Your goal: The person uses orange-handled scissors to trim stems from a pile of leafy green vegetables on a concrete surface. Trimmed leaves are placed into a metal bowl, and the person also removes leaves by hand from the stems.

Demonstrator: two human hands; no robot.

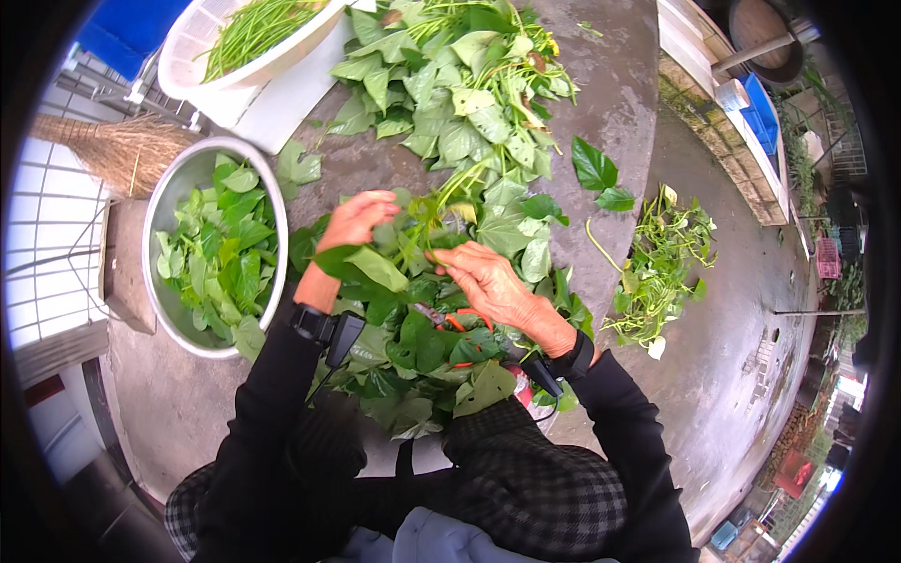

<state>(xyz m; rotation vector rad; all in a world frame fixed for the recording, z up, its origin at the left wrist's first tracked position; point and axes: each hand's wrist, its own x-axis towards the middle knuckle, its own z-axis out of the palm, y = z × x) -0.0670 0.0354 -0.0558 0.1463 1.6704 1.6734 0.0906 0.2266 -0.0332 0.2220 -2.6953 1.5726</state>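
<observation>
My right hand [493, 289] pinches a green leafy stem [411, 246] between thumb and fingertips. Just left of that stem is my left hand [357, 225], open, its fingers stretched loosely to the right and slightly blurred; its thumb is hidden. A broad leaf [378, 269] lies across the front of my left wrist. Below both hands, a pair of scissors [453, 322] with orange handles rests among loose leaves [413, 347], partly covered. Beyond the hands spreads a large heap of leafy vines [460, 103] with pale stems.
A metal bowl [279, 225] of picked leaves stands at the left. Behind it are a straw broom [122, 150] and a white basket [174, 66] holding green stems [258, 38]. Stripped vines [662, 267] lie on wet concrete at the right, near a low wall [727, 141].
</observation>
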